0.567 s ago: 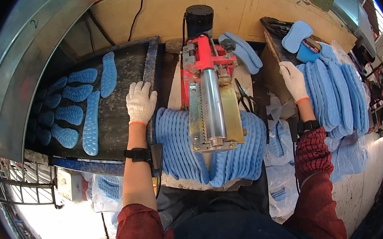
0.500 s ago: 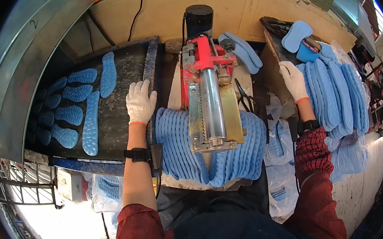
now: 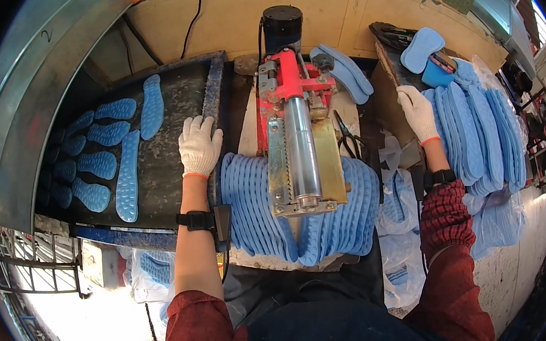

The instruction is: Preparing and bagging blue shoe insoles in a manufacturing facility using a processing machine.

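My left hand, in a white knit glove, lies on the right edge of a black belt surface with its fingers spread; it holds nothing. Several blue dimpled insoles lie flat on that surface to its left. My right hand, also gloved, rests at the left edge of the right-hand table beside upright stacks of blue insoles. Its fingers are loosely bent, partly turned from view, with nothing seen in them. Between my hands, rows of blue insoles stand packed under a red and metal press-like machine.
Black-handled scissors and a pair of insoles lie right of the machine. A blue container and a loose insole sit on the right table. Plastic bags of insoles stand below. A metal hood overhangs the far left.
The insoles on the black belt surface have shifted very slightly left. Both hands stay where they were.
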### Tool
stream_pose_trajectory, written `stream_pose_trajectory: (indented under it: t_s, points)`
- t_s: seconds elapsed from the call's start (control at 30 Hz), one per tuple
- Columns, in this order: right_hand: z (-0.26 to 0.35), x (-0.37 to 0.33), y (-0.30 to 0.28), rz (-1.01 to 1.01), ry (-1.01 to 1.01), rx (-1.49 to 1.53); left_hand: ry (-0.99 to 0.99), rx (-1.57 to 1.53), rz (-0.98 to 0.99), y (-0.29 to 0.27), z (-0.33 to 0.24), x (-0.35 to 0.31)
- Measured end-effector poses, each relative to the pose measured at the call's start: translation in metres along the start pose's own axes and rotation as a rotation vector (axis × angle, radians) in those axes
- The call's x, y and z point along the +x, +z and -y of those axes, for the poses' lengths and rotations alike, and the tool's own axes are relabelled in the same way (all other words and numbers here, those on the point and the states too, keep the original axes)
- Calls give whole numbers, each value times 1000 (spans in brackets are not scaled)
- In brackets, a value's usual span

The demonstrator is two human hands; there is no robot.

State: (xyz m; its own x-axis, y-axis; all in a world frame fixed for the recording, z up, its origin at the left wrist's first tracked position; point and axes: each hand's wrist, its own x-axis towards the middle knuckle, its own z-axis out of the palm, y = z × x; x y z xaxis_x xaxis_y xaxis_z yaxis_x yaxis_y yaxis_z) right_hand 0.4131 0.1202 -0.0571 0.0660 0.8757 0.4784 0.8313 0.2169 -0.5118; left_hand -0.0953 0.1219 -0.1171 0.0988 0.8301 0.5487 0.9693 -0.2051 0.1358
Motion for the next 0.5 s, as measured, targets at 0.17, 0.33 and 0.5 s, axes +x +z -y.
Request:
stream_pose_trajectory:
  t_s: [0.17,0.33,0.5]
  points:
    - [-1,0,0,12,24,13,-8,-38,-37,0,0,0]
    - [-1,0,0,9,33,-10,3,9,-1,2,1,0]
    - [0,0,0,6,4,11,-21,-35,-35,2,0,0]
